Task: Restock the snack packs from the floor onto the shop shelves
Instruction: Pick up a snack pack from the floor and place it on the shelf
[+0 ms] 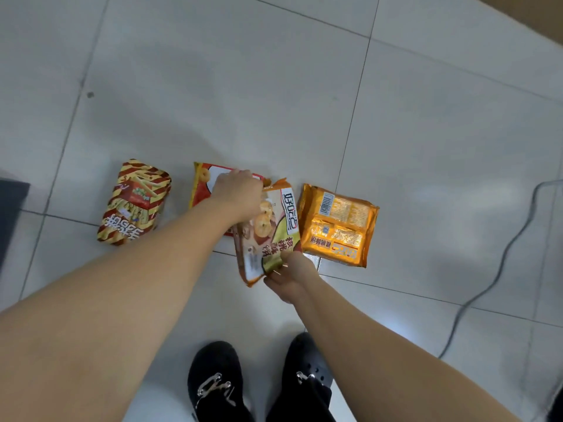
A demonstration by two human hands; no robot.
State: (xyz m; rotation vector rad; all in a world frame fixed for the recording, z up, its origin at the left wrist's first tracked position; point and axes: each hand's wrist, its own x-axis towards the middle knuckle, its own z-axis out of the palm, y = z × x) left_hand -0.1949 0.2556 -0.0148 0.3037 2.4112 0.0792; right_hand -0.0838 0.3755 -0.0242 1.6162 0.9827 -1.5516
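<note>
Grip: your left hand (240,193) curls over the far end of the tan-and-orange plastic biscuit pack (274,236); right hand (292,278) pinches its near end.
Where: tilted, overlapping the red plastic snack pack (201,190) on the grey tiled floor (304,86).
Progress: early, by my read; red-gold striped fries bag (134,202) and orange foil pack (338,223) also unshelved.
Print: "好吃点", "核桃酥饼" on the held pack; barcode on the orange one.

the cookie pack (268,236) reads 好吃点; the orange pack (338,223) shows a barcode, its small print unreadable; the striped bag's (134,202) characters unclear.
</note>
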